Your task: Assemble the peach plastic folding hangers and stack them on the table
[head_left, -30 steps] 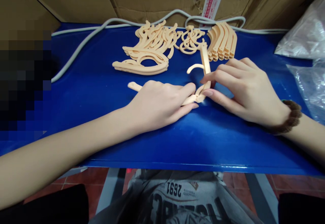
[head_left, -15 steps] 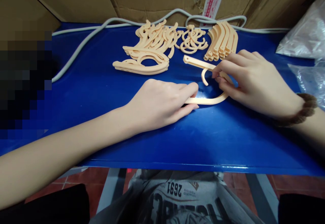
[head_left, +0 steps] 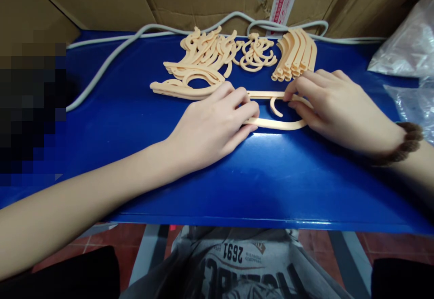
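Note:
Between my two hands is a beige plastic folding clothes hanger [head_left: 278,124] with a small curved hook [head_left: 275,107]. My left hand [head_left: 217,120] is closed round the left ends of its two arms, and its fingers hide those ends. On the right side, my right hand [head_left: 330,102] pinches the hanger near the joint by the hook, partly covering it. The upper arm [head_left: 266,94] lies roughly level above the lower, bowed one. Just beyond my left hand lie folded hangers [head_left: 183,92] of the same beige plastic.
At the back of the blue table [head_left: 210,190] lie a heap of curved hanger arms [head_left: 203,50], a pile of small hooks [head_left: 257,54] and a stack of arms [head_left: 298,52]. Behind them run a white cable [head_left: 135,34] and cardboard [head_left: 203,0]. Plastic bags [head_left: 407,45] stand right.
My left hand has moved up, bringing the hanger's lower arm nearer the upper one. The upper arm's left end has swung down to my left fingers. My right hand has barely moved.

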Demonstrator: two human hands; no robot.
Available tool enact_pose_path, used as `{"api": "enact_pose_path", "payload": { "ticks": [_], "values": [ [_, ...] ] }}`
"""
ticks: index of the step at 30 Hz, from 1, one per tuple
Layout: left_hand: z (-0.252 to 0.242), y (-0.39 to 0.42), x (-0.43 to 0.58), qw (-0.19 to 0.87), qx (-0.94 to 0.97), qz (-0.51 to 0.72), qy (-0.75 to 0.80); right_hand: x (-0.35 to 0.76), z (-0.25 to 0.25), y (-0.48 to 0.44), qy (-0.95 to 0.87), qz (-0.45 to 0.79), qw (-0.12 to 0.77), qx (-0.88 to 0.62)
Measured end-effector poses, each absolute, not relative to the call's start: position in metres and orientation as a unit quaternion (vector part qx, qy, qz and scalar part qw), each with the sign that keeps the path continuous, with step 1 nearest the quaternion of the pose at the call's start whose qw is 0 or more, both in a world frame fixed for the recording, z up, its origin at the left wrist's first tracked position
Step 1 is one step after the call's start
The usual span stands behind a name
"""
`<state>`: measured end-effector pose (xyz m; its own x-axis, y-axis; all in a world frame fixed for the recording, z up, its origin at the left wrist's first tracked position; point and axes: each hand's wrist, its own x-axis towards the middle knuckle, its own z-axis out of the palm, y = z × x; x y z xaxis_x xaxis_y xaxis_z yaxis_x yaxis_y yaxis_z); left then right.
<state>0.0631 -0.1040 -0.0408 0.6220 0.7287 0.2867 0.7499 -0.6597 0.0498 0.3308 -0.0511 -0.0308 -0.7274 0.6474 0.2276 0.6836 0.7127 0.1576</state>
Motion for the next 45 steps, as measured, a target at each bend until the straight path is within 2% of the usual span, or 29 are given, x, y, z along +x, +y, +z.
{"api": "enact_pose_path", "payload": {
  "ticks": [7, 19, 24, 28, 34, 41, 43, 45],
  "values": [
    [-0.044, -0.103, 0.062, 0.02, -0.897, -0.153, -0.413, 0.331, -0.032, -0.05, -0.917, -0.107, 0.095, -0.372],
    [-0.047, -0.102, 0.063, 0.029, -0.902, -0.162, -0.399, 0.33, -0.031, -0.052, -0.917, -0.111, 0.07, -0.377],
    [-0.037, -0.096, 0.063, -0.001, -0.874, -0.187, -0.448, 0.335, -0.036, -0.049, -0.924, -0.131, 0.089, -0.347],
    [-0.016, -0.079, 0.059, 0.011, -0.834, -0.162, -0.528, 0.334, -0.033, -0.052, -0.924, -0.115, 0.08, -0.356],
    [-0.003, -0.042, 0.057, 0.053, -0.794, -0.112, -0.595, 0.323, -0.023, -0.064, -0.926, -0.049, 0.118, -0.356],
    [0.005, -0.021, 0.06, 0.111, -0.774, 0.011, -0.623, 0.322, -0.023, -0.069, -0.94, -0.077, 0.127, -0.305],
    [0.004, -0.013, 0.056, 0.088, -0.747, 0.024, -0.659, 0.323, -0.023, -0.069, -0.943, -0.083, 0.128, -0.297],
    [0.0, -0.003, 0.051, 0.038, -0.746, -0.034, -0.663, 0.323, -0.024, -0.068, -0.946, -0.086, 0.129, -0.286]
  ]
}}
